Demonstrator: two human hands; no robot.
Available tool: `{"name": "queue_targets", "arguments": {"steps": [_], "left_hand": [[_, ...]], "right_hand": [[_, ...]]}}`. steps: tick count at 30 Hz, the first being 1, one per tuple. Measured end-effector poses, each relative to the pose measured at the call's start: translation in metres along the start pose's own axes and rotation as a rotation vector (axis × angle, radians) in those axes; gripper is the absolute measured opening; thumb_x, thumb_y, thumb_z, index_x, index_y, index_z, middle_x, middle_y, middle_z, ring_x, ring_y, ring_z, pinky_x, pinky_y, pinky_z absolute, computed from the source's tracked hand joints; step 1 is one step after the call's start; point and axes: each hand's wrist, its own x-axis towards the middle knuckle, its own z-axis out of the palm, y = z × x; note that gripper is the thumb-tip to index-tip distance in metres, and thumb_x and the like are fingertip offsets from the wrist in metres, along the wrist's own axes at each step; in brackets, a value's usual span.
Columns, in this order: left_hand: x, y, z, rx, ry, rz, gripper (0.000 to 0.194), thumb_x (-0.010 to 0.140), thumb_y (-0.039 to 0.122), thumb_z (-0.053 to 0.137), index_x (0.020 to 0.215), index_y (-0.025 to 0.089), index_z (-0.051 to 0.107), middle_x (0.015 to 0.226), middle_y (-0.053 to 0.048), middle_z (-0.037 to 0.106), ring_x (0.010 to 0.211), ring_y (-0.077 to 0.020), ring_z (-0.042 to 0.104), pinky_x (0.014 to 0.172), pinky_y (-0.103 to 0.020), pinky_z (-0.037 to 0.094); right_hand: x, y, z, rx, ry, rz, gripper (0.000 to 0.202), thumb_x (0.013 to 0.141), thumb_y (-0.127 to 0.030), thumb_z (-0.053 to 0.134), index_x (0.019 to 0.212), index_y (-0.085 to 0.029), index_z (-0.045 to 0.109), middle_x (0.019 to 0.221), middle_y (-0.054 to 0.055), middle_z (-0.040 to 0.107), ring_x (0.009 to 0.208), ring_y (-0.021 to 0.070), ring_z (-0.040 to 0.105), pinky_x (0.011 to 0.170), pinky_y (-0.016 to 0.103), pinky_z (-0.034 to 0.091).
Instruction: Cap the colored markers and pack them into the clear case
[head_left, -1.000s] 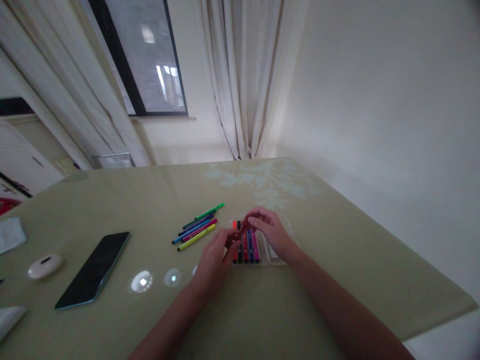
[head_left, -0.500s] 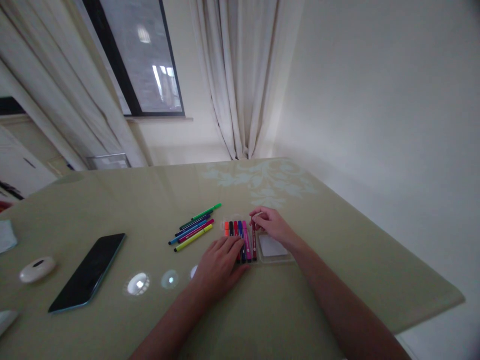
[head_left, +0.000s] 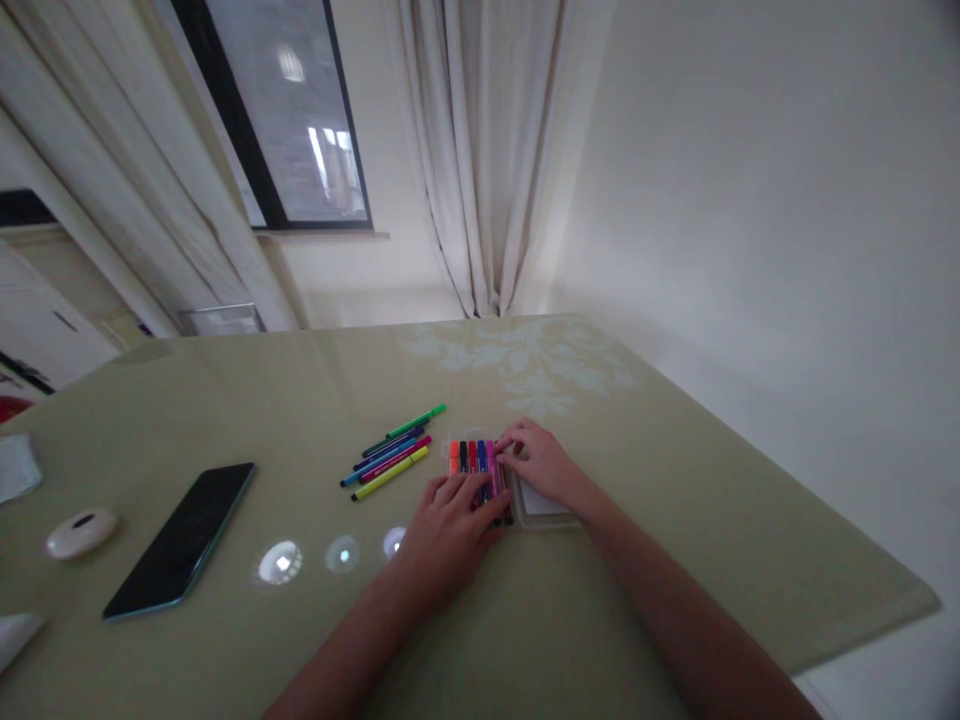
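Observation:
A row of coloured felt-tip pens (head_left: 472,456) lies side by side in one half of a clear plastic case (head_left: 551,522). My left hand (head_left: 452,520) rests across the lower part of these pens, fingers stretched out and covering some of them. At the right end of the row, my right hand (head_left: 541,465) pinches the upper end of a dark red felt-tip pen (head_left: 505,484), mostly hidden by both hands. Partly under my right hand is the case's other half, with a white card (head_left: 538,503) in it.
Several loose felt-tip pens (head_left: 390,472) lie left of the case. Farther left are a black-screened phone (head_left: 180,540) and a white oval object (head_left: 81,533). The table (head_left: 337,650) has its right edge beside a wall, with curtains and a window behind it.
My left hand has slid right, its fingers now reaching the dark red pen. My right hand has shifted slightly, and the pen's upper end sits closer to the pink one.

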Motion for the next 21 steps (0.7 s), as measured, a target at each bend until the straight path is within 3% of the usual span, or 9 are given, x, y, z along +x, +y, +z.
{"name": "queue_targets", "arguments": {"steps": [5,8,12,15,21], "left_hand": [[0.0,0.001,0.001,-0.014,0.011,0.009,0.041,0.099,0.033,0.063,0.139,0.032,0.058,0.144,-0.008,0.06,0.13,-0.0289,0.054,0.108,-0.05,0.042],[0.001,-0.008,-0.002,-0.064,0.051,0.012,0.037,0.103,0.035,0.055,0.139,0.028,0.058,0.137,-0.008,0.063,0.124,-0.0255,0.058,0.106,-0.045,0.045],[0.0,-0.035,-0.013,0.049,0.157,-0.28,0.026,0.105,0.027,0.046,0.121,0.022,0.067,0.119,-0.01,0.069,0.113,-0.0268,0.062,0.098,-0.042,0.049],[-0.004,-0.053,-0.022,0.228,0.133,-0.506,0.021,0.102,0.024,0.051,0.114,0.021,0.068,0.114,-0.011,0.068,0.109,-0.0307,0.063,0.091,-0.044,0.05],[-0.005,-0.062,-0.021,0.187,0.045,-0.608,0.017,0.101,0.03,0.054,0.107,0.018,0.065,0.111,-0.01,0.066,0.108,-0.0276,0.062,0.094,-0.039,0.049]], "right_hand": [[-0.002,-0.005,0.0,-0.035,-0.034,-0.016,0.012,0.085,-0.011,0.075,0.094,-0.019,0.078,0.099,0.005,0.068,0.081,0.0149,0.064,0.082,0.031,0.051],[-0.001,-0.005,-0.001,-0.022,-0.04,-0.023,0.01,0.086,-0.013,0.075,0.094,-0.018,0.077,0.098,0.005,0.068,0.079,0.0148,0.065,0.08,0.03,0.052],[0.002,-0.001,-0.002,-0.023,0.003,-0.022,0.008,0.09,-0.019,0.071,0.096,-0.018,0.077,0.094,0.005,0.071,0.078,0.0153,0.066,0.075,0.029,0.051],[0.004,0.001,-0.002,-0.001,0.098,0.002,0.011,0.092,-0.02,0.067,0.097,-0.019,0.076,0.093,0.005,0.074,0.075,0.015,0.065,0.071,0.028,0.05],[0.004,-0.001,-0.004,0.071,0.239,-0.012,0.013,0.092,-0.025,0.064,0.089,-0.02,0.075,0.084,0.004,0.074,0.066,0.0138,0.061,0.064,0.026,0.047]]}}
